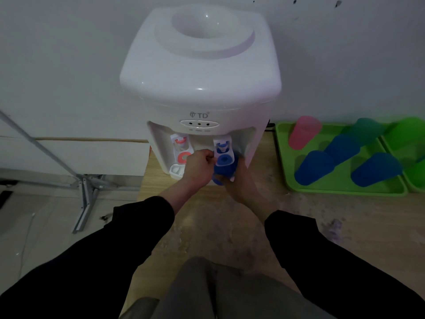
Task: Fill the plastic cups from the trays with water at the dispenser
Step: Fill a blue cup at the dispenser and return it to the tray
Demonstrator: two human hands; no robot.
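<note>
A white water dispenser stands on a wooden table against the wall. Its blue tap is on the right of the recess, its red tap on the left. My right hand holds a blue plastic cup directly under the blue tap, fingers wrapped round the cup from the right. My left hand is curled at the left side of the blue tap, its fingertips pinching the tap lever. Whether water runs cannot be seen.
A green tray to the right holds upside-down cups: one pink, several blue and a teal one. A second green tray with green cups lies at the far right edge. A metal stand is on the floor left of the table.
</note>
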